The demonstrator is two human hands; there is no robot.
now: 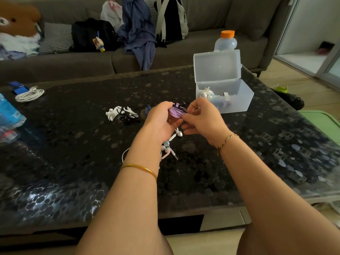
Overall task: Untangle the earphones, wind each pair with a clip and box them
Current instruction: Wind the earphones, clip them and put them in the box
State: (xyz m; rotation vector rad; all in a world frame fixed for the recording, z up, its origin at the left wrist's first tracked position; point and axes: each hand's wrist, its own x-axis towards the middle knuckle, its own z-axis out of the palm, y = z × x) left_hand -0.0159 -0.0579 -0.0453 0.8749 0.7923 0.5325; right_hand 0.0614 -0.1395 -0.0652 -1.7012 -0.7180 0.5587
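Observation:
My left hand point(161, 118) grips a purple clip point(175, 113) wound with a dark earphone cable, black earbuds poking out above it. My right hand point(200, 116) pinches the cable at the clip's right side. Below my hands a tangle of white and pastel earphones point(170, 144) lies on the table. Two white clips point(119, 113) with a black earphone lie to the left. The clear plastic box point(237, 100) stands open at the right, with wound earphones point(207, 92) inside.
The dark patterned glass table point(73, 144) also carries a coiled white charging cable point(29, 94) and a blue bottle point(9, 113) at the left. An orange-capped bottle point(225, 41) stands behind the box. A sofa with bags and clothes runs along the back.

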